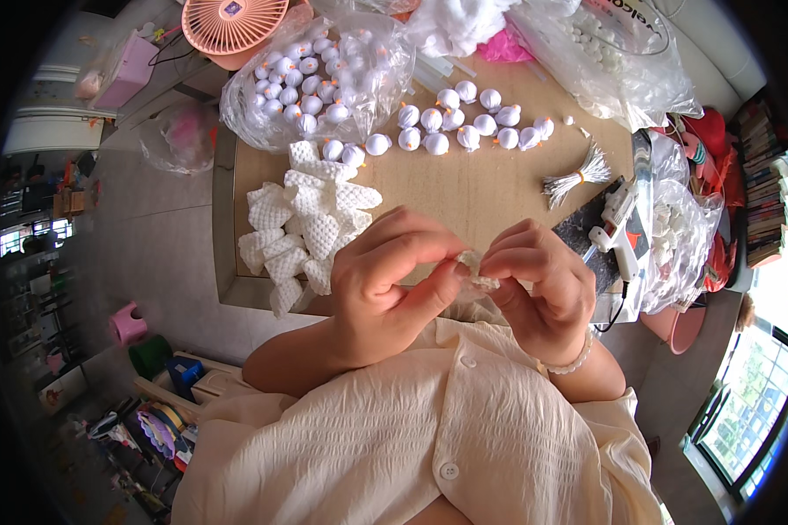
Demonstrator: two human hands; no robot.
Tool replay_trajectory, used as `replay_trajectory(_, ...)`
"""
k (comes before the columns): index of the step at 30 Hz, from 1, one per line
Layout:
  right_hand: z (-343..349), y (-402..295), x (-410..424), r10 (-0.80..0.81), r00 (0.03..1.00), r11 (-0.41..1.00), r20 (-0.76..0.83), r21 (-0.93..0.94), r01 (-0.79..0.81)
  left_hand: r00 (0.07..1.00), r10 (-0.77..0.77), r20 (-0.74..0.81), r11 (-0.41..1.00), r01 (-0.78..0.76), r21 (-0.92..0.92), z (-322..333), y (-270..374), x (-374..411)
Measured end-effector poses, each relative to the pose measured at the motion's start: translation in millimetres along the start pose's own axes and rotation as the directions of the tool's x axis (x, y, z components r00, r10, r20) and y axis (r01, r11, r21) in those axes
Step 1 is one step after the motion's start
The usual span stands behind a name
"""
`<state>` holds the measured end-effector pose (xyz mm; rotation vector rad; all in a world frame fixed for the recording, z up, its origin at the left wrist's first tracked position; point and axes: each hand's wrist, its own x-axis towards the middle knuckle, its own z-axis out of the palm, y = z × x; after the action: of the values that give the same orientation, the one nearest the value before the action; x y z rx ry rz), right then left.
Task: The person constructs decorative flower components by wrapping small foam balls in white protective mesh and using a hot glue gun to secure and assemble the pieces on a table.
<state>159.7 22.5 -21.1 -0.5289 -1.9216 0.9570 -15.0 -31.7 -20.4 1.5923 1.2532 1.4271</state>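
Note:
Between my two hands, at the table's near edge, is a small off-white crocheted piece. The thumb and index finger of my left hand pinch its left side. My right hand grips its right side with the fingertips, which hide part of it. Left of my left hand lies a pile of white crocheted pieces. Beyond my hands stand several white wrapped balls with small orange tips.
A clear plastic bag holds more such balls. At right are a bundle of wires and a white glue gun with a cord on a dark board. A pink fan stands at the back left. More plastic bags line the back right.

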Motion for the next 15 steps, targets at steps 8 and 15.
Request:
replay_trajectory(8, -2, -7, -8, 0.302, 0.953, 0.939, 0.004, 0.171, -0.299, 0.987, 0.085, 0.138, 0.992, -0.071, -0.103, -5, -8, 7)
replay_trajectory(15, 1, -4, -12, 0.428, 0.902, 0.894, -0.053, 0.171, -0.414, 0.983, 0.026, 0.180, 0.998, -0.014, -0.066, -3, -8, 6)
